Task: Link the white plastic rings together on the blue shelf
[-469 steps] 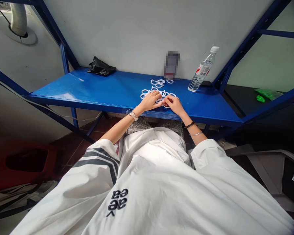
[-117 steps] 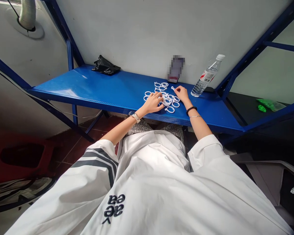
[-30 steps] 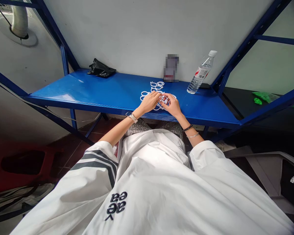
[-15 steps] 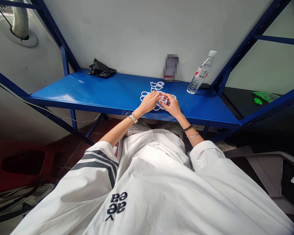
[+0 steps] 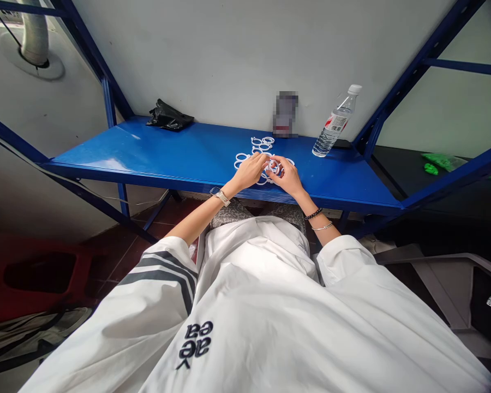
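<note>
Above the front part of the blue tabletop (image 5: 180, 155), my two hands meet over a cluster of white rings (image 5: 241, 158) that look like plastic curtain rings with small eyelets. My right hand (image 5: 287, 176) is closed, thumb and fingers curved round a white curtain ring (image 5: 274, 166). My left hand (image 5: 251, 171) is closed too, its fingertips pinched at the left side of that same ring. Its fingers partly hide the contact point. More rings lie under and just behind both hands, several of them linked or overlapping.
A clear water bottle (image 5: 331, 128) leans at the right rear, near a flat dark object (image 5: 342, 143). A blurred-out upright item (image 5: 285, 114) stands by the wall. At the left rear lies a crumpled black plastic bag (image 5: 169, 115). Blue frame posts (image 5: 108, 101) flank the table.
Both hands stay in nearly the same place. The ring between them has turned slightly, with only a small shift of the fingers.
</note>
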Available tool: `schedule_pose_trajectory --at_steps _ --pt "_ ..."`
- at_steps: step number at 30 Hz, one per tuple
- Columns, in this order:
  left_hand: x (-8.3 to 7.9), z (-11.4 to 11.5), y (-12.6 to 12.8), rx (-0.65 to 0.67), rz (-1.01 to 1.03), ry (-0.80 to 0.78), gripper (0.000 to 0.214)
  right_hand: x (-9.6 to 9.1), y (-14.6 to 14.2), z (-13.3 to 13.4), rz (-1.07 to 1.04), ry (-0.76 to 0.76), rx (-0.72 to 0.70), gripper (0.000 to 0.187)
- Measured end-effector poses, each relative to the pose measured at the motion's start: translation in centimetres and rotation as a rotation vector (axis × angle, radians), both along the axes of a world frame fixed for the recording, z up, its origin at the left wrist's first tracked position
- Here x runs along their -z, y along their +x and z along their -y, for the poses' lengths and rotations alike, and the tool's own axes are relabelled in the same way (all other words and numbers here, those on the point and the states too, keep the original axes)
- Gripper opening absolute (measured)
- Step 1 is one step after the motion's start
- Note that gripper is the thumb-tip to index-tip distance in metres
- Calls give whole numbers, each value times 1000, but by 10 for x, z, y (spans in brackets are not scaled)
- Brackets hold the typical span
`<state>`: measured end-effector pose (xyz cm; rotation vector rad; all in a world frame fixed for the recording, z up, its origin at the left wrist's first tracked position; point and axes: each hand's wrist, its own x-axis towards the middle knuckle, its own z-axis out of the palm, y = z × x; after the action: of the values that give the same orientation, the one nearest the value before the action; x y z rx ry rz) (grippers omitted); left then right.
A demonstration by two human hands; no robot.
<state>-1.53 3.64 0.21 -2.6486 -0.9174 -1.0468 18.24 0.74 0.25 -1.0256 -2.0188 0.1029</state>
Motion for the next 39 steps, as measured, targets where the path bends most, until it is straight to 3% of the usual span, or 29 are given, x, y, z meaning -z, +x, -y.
schedule_pose_trajectory --at_steps 10,22,28,39 --pt "-3 3 0 -3 -46 2 31 -2 -2 3 10 -63 -8 44" --pt "-4 6 -4 163 12 -5 25 -4 -3 6 28 -81 -21 40" --pt "-4 5 -4 169 3 2 27 -5 -2 7 106 -141 13 38" --pt "-6 6 -4 181 -9 -17 25 -2 -1 7 142 -113 -13 33"
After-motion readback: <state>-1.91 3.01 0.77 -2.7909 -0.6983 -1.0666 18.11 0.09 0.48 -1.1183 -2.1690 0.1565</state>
